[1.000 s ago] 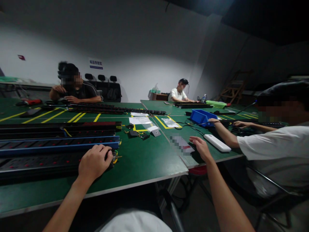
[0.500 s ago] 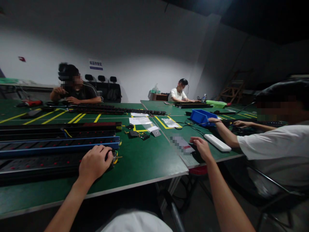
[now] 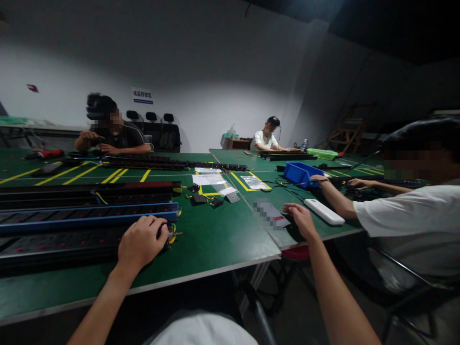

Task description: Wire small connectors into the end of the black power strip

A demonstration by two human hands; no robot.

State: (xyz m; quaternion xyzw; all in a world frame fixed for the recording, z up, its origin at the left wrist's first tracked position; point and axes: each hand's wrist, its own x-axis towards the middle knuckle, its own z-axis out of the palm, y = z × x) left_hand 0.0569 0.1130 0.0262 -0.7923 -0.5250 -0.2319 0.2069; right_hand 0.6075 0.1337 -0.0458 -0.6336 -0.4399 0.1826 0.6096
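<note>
I find myself in an assembly workshop. Evidence: a green worktop [image 3: 219,244] marked with yellow lines [image 3: 145,175], long black strips [image 3: 68,242] with wires [image 3: 174,234] at one end, a blue bin [image 3: 304,176], seated workers [image 3: 131,136], and a finished-goods storage sign [image 3: 143,95].

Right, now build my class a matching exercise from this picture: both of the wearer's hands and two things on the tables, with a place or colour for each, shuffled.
Column one
1. Left hand
2. Right hand
3. Bin
4. Rounded slab

Column two
A. Blue
B. On the black strip
C. White
D. Beside the grey flat object

Pairs: 1-B, 2-D, 3-A, 4-C
</note>
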